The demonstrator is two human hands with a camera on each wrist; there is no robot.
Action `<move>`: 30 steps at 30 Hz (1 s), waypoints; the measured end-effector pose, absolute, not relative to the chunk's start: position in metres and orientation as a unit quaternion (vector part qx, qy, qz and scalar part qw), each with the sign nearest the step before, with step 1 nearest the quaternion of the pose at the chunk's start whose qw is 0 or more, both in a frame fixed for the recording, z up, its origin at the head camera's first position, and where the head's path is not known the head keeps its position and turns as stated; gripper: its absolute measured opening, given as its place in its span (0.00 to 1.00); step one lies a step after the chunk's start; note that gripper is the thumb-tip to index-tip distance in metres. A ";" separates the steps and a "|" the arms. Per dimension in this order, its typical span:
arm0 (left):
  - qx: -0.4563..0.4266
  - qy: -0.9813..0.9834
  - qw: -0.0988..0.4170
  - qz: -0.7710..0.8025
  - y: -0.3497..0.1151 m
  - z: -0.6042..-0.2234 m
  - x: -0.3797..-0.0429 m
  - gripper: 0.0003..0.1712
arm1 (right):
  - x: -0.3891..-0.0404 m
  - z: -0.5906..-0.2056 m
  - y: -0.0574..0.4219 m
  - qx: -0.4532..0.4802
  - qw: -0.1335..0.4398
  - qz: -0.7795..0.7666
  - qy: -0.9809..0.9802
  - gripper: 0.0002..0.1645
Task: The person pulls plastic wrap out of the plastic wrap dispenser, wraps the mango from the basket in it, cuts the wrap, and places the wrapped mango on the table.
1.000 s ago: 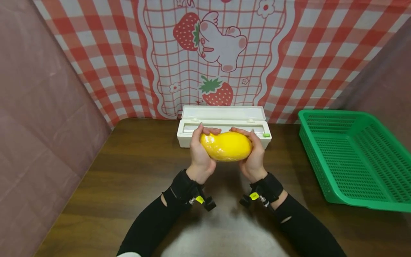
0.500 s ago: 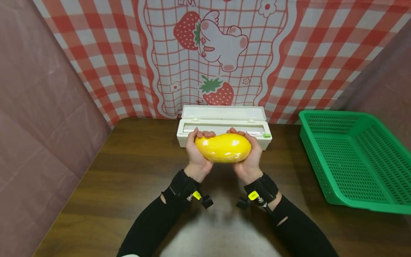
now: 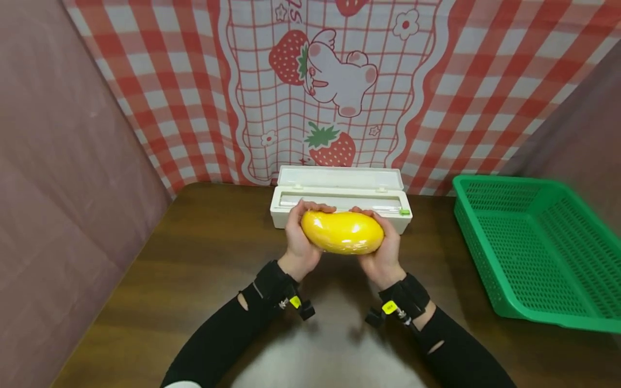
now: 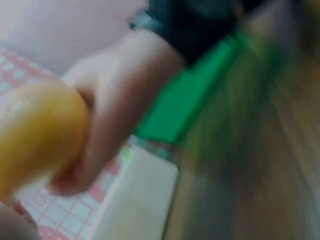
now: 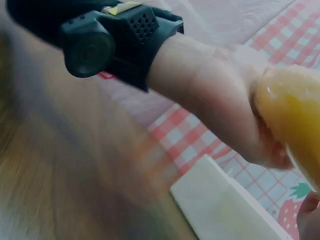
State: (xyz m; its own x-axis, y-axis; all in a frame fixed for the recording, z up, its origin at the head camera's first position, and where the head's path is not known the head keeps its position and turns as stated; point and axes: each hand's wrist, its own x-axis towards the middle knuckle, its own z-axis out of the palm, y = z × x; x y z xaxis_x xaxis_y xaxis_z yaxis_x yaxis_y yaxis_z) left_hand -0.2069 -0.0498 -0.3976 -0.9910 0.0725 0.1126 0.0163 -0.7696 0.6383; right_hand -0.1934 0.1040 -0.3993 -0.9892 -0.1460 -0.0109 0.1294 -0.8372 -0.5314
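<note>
A smooth yellow mango-shaped fruit (image 3: pixel 342 233) is wrapped in shiny clear film, which wrinkles along its near side. My left hand (image 3: pixel 299 243) grips its left end and my right hand (image 3: pixel 386 252) its right end, thumbs outward and fingertips over the far side. Held level, the fruit overlaps the front of a white cling film dispenser (image 3: pixel 339 191) in the head view. That dispenser has its lid raised and a green slider (image 3: pixel 405 212) at the right. In the left wrist view the fruit (image 4: pixel 40 135) is blurred; the right wrist view shows its rounded end (image 5: pixel 287 100) against the left palm.
A green perforated basket (image 3: pixel 477 264) stands at the right of the brown wooden table (image 3: pixel 194 280). Behind the dispenser hangs a red-and-white checked cloth (image 3: pixel 165 81) with strawberry prints. Pinkish cloth (image 3: pixel 43 178) closes off the left side.
Both hands keep hold of the fruit, which has shifted and turned slightly between them. The head view has tilted a little, so the dispenser and basket appear slightly lower.
</note>
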 end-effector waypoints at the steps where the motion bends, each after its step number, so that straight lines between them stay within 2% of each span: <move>1: 0.083 0.357 0.017 0.930 -0.052 -0.401 -0.207 0.21 | -0.192 -0.401 0.105 -0.018 0.072 -0.955 0.288 0.13; 5: 0.184 0.469 0.011 0.864 -0.066 -0.411 -0.207 0.25 | -0.189 -0.405 0.110 -0.049 0.078 -0.939 0.332 0.16; 10: 0.313 0.588 0.009 0.746 -0.094 -0.421 -0.207 0.52 | -0.180 -0.406 0.123 -0.124 0.116 -0.899 0.404 0.17; 13: 0.347 0.651 0.027 0.675 -0.108 -0.424 -0.205 0.61 | -0.173 -0.407 0.132 -0.172 0.135 -0.866 0.450 0.16; 16: 0.371 0.726 0.005 0.579 -0.117 -0.423 -0.202 0.57 | -0.170 -0.409 0.141 -0.196 0.143 -0.837 0.490 0.16; 22: 0.423 0.805 -0.077 0.409 -0.126 -0.418 -0.192 0.38 | -0.167 -0.418 0.154 -0.185 0.118 -0.730 0.647 0.20; 26: 0.427 0.840 -0.094 0.321 -0.131 -0.419 -0.181 0.36 | -0.162 -0.422 0.163 -0.216 0.103 -0.615 0.751 0.27; 30: 0.422 0.861 -0.088 0.271 -0.133 -0.420 -0.169 0.37 | -0.156 -0.422 0.170 -0.269 0.078 -0.483 0.829 0.38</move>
